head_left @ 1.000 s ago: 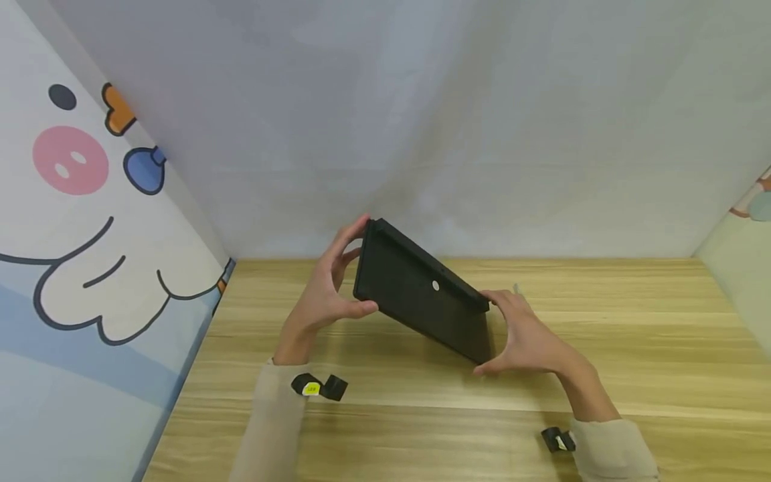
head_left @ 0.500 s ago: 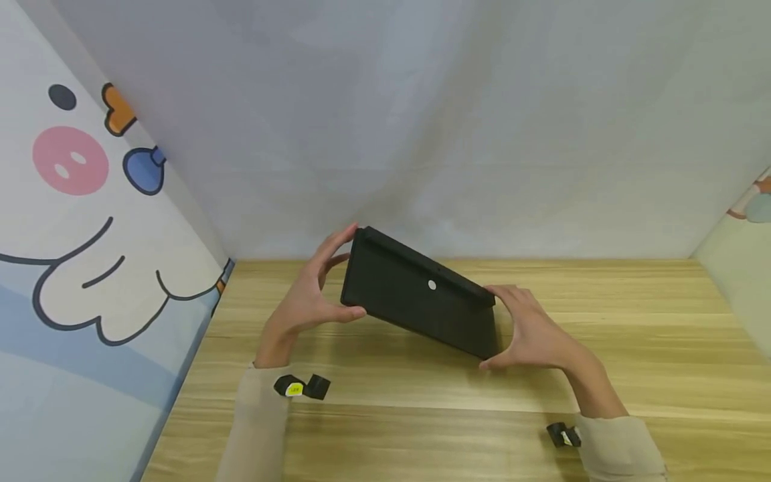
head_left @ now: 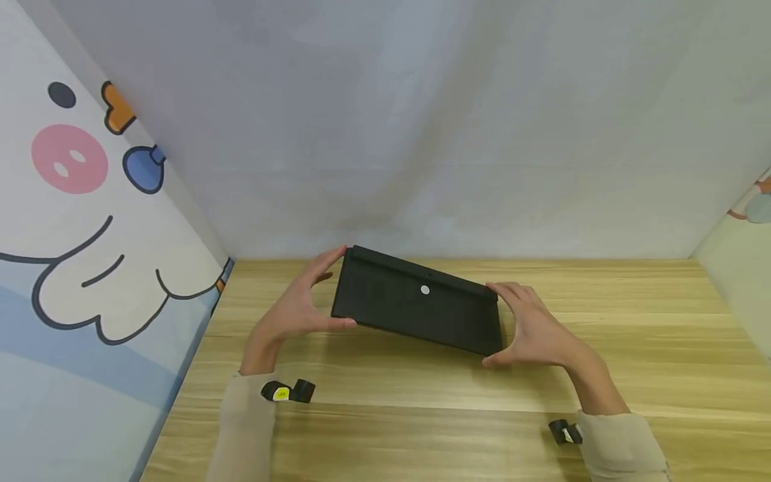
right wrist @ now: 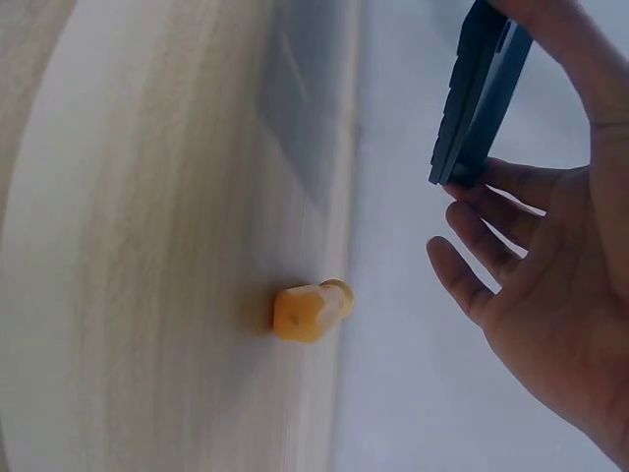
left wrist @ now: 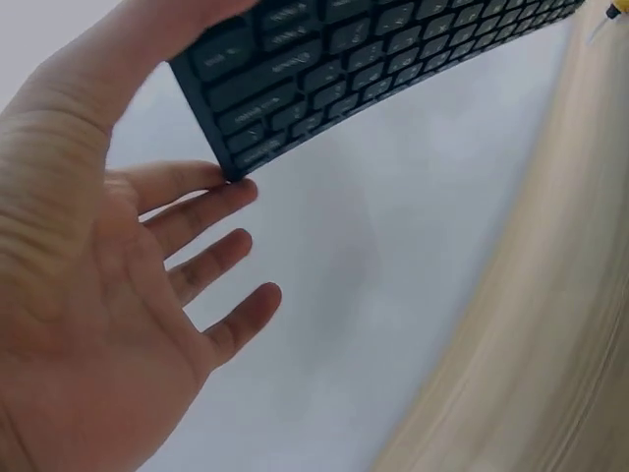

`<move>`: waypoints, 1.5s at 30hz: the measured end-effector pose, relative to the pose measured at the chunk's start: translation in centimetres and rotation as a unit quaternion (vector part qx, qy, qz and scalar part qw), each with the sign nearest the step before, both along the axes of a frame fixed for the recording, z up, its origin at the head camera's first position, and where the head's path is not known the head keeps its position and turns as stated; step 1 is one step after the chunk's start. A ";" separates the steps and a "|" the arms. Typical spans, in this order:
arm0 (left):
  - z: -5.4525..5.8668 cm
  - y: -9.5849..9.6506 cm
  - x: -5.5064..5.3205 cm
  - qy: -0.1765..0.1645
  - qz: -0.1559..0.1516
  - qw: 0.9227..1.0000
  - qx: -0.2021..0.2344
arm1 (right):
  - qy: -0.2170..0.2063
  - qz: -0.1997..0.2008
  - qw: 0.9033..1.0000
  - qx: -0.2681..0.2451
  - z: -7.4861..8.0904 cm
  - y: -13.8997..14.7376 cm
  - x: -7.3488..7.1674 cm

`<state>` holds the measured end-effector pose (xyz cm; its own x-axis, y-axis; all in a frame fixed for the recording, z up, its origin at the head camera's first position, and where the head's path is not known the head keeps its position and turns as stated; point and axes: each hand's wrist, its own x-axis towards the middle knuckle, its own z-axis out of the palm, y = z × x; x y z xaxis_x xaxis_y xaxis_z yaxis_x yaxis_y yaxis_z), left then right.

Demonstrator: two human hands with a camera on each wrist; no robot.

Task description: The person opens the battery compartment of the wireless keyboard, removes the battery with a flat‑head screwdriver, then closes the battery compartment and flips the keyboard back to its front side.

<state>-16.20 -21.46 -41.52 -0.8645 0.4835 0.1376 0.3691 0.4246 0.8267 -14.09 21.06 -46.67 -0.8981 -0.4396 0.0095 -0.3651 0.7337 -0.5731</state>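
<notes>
Both hands hold a black keyboard (head_left: 415,308) up over the wooden table, its plain underside with a round white spot facing the head camera. My left hand (head_left: 295,301) grips the left end, thumb on the near edge and fingertips at the far edge. My right hand (head_left: 530,328) grips the lower right end in the same way. Dark keys (left wrist: 305,74) show in the left wrist view, on the side turned away from the head. In the right wrist view the keyboard (right wrist: 482,93) appears end-on, with a thicker ridge along one edge.
On the wooden table (head_left: 421,435), a small orange-yellow object (right wrist: 310,310) lies near the back wall in the right wrist view. A yellow-and-black thing (left wrist: 617,10) with a thin shaft shows at the left wrist view's corner. A pale curtain (head_left: 421,134) closes off the back.
My left hand has moved left and down, bringing the keyboard's left end lower, so it slants less. My right hand has shifted slightly right, still gripping its end.
</notes>
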 end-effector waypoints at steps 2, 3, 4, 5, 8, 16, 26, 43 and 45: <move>-0.3 -0.2 0.1 -0.011 0.006 1.000 -0.014 | -0.002 0.002 1.000 0.002 0.0 0.0 0.0; -0.5 -0.3 0.2 -0.017 0.008 1.000 -0.019 | -0.002 0.003 1.000 0.004 -0.1 0.0 -0.1; -0.6 -0.4 0.2 -0.021 0.010 0.999 -0.023 | -0.002 0.004 1.000 0.005 -0.1 -0.1 -0.1; -0.7 -0.5 0.3 -0.025 0.012 0.999 -0.028 | -0.001 0.005 1.000 0.008 -0.1 -0.1 -0.1; -1.1 -0.7 0.3 -0.039 0.017 0.998 -0.043 | 0.002 0.006 1.000 0.009 -0.1 -0.1 -0.1; -2.0 -1.0 0.6 -0.077 0.031 0.995 -0.062 | 0.009 0.010 1.000 0.013 -0.1 -0.3 -0.3; -4.2 -1.2 0.3 -0.099 0.037 0.988 -0.111 | 0.015 0.011 0.999 0.045 -1.0 -0.9 -0.7; -7.0 -0.9 -0.3 -0.118 0.039 0.980 -0.156 | 0.011 0.009 0.996 0.086 -1.7 -1.6 -1.6; -7.1 -0.8 -0.3 -0.121 0.042 0.979 -0.160 | 0.011 0.008 0.996 0.090 -1.7 -1.7 -1.7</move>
